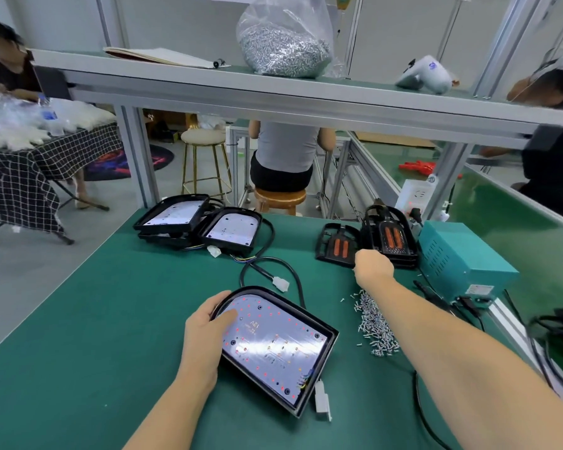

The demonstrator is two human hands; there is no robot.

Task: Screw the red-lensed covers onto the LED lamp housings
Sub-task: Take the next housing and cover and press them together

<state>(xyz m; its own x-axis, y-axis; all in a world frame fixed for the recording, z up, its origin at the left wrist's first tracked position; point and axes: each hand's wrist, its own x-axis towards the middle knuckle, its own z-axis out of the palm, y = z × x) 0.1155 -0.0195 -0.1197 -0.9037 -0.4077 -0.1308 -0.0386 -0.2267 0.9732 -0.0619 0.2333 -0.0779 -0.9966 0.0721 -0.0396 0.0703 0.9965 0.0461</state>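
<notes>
A black LED lamp housing [275, 345] with a white board of small red LEDs lies on the green mat in front of me. My left hand [205, 336] holds its left rim, thumb lying on the board. My right hand [372, 266] reaches far right to a black cover with red lenses [337, 246], its fingers curled at the cover's near edge. A stack of more red-lensed covers [392, 240] stands just beyond. Loose screws [376, 326] lie in a pile under my right forearm.
Several more housings [231, 230] with cables sit at the far left of the mat. A teal power box [459, 261] stands at the right edge. A bag of screws [285, 47] rests on the overhead shelf. People sit beyond the bench.
</notes>
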